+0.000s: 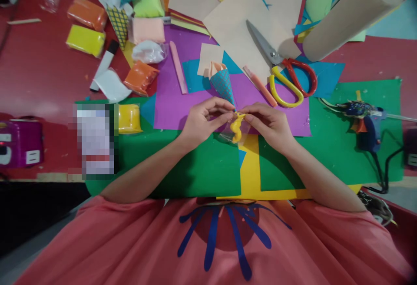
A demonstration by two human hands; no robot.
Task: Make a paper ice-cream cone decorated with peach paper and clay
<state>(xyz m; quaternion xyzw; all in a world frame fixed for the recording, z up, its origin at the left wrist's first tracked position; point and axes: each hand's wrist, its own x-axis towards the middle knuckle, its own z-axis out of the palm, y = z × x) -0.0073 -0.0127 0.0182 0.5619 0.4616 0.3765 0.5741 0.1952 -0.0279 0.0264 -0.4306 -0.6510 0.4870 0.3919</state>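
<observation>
A small clear packet with yellow clay (236,129) is pinched at its top between my two hands, over the lower edge of the purple sheet (195,117). My left hand (208,120) grips the packet's left side with thumb and fingertips. On the right side, my right hand (269,124) closes thumb and fingers on the same packet. Just above the fingertips lies a small blue patterned cone (221,83) with a peach top, its point toward my hands. A pink stick (259,86) lies to the right of the cone.
Red-and-yellow-handled scissors (275,57) lie beyond my right hand. A glue gun (368,124) rests at the right, near a thick paper roll (348,20). Clay packets, such as an orange one (140,77), and a marker (104,64) lie at the upper left. Green sheets (195,167) lie nearest me.
</observation>
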